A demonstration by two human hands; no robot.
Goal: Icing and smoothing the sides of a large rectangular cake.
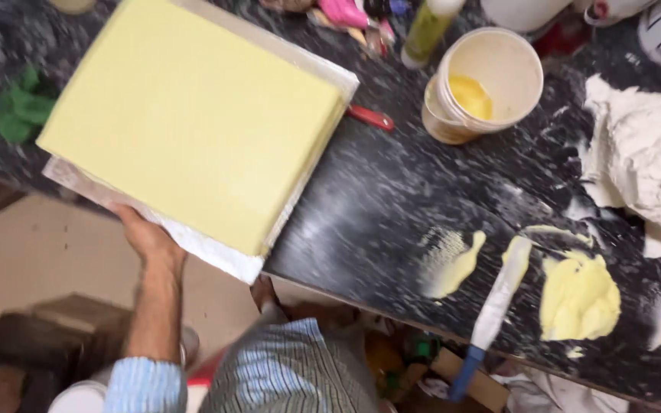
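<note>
Holding the near edge of a big square cake (193, 126) on its white board (216, 256), the person's left hand (143, 233) sits under the board's lower side, palm up, its fingers tucked beneath and out of sight, so I cannot tell how tightly they curl; the right hand is not in view at all. The cake, coated smooth in pale yellow icing, overhangs the front edge of the dark speckled desk (376, 206) at the left, part resting on it and part out over the floor. To my eye, the safe way to shift it is to keep the board level and supported near the middle, since the overhanging corner could tip. Just right of the board lie smears of yellow icing (579, 298) and a white-bladed, blue-handled spatula (495, 306) poking past the desk edge. Further back, a red handle (371, 118) peeks out beside the cake. Beyond that stands an open cream-coloured tub (483, 84), nearly empty, with a dollop of deeper yellow paste low inside. A crumpled white cloth (644, 153) lies at the far right, and a yellow-green squeeze bottle (426, 30) leans at the back.
</note>
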